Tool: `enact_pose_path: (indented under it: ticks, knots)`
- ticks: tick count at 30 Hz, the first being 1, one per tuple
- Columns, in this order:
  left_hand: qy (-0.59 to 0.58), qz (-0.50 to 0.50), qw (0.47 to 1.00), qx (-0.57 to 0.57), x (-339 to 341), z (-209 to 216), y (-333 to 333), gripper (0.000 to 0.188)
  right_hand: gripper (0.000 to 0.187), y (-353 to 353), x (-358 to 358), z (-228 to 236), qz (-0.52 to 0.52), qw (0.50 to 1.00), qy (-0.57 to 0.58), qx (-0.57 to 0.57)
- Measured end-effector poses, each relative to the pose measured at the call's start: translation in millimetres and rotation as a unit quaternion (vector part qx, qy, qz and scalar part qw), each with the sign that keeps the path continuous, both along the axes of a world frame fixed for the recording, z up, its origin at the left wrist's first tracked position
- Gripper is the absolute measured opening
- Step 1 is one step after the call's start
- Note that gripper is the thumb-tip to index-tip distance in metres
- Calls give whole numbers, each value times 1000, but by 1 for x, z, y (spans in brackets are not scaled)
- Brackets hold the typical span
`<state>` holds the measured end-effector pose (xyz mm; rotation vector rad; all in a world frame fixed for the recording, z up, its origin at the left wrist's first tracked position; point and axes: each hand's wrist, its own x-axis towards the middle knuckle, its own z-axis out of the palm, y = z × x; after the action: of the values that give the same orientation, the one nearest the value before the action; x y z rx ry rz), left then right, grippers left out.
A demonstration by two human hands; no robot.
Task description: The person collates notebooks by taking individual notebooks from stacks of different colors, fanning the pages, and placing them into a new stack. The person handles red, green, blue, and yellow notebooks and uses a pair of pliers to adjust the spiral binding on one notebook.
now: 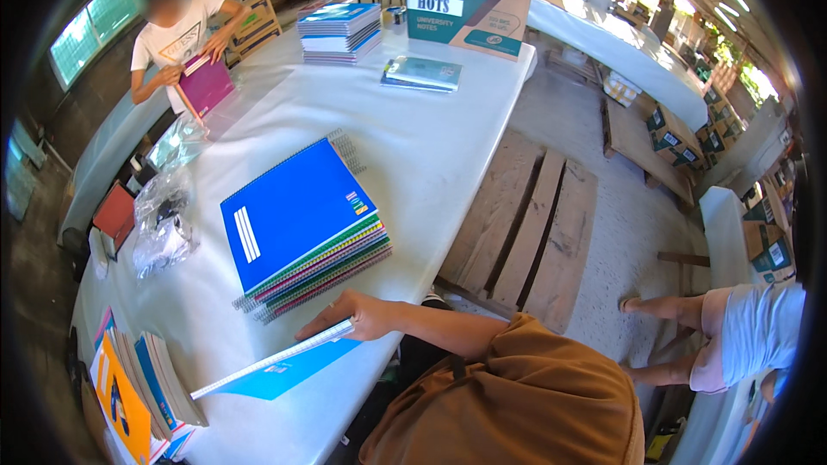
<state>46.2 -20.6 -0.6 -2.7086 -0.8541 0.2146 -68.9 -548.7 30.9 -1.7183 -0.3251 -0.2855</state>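
My right hand (360,315) reaches in from a brown sleeve, its fingers closed on the edge of a light-blue notebook (289,369). That notebook is tilted over the near part of the table, its long pale edge upward. Just beyond the hand lies a stack of spiral notebooks (314,271), topped by a bright blue spiral notebook (297,207) with a white label panel. The notebooks below have coils facing different ways. My left hand does not show.
Upright notebooks (129,396) stand at the near left, beside crumpled clear plastic (164,224). A notebook pile (340,33), thin packs (422,73) and a carton (469,13) sit at the far end. Across the table, a person (185,34) handles a purple notebook; wooden pallets (525,224) lie right.
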Motion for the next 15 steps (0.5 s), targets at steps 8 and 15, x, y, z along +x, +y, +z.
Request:
enact_pose_path:
  ticks: [8,15]
  knots:
    - [-441,-149,865,-189,23,14,17,26,37,-13,0,-7,8,997,-76,26]
    - [-369,-373,391,-756,-10,112,-74,56,27,-1,5,-1,-100,986,-78,-112]
